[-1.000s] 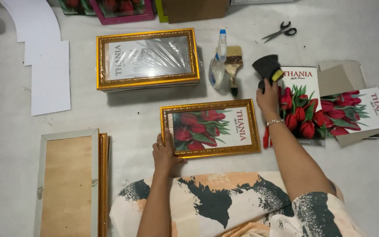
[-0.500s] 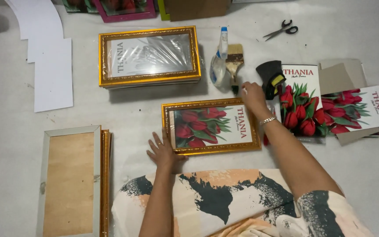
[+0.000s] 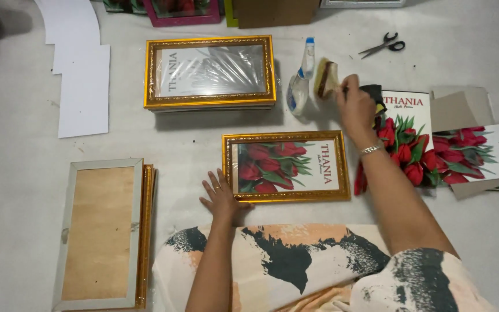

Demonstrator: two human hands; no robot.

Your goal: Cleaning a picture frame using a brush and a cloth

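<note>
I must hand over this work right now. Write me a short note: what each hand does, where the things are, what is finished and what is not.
Left hand: flat on the floor, touching the lower left corner of the gold frame with the tulip print.
Right hand: reaching to the brush beside the spray bottle; whether it grips the brush I cannot tell.
Done: a print sits in the gold frame; a wrapped frame stack lies behind it.
Left: loose prints lie at right, and frames lie back up at left.

Gold-edged frame [image 3: 287,166] showing red tulips with green leaves; black-handled scissors [image 3: 383,46]; white paper sheets [image 3: 84,91].
</note>
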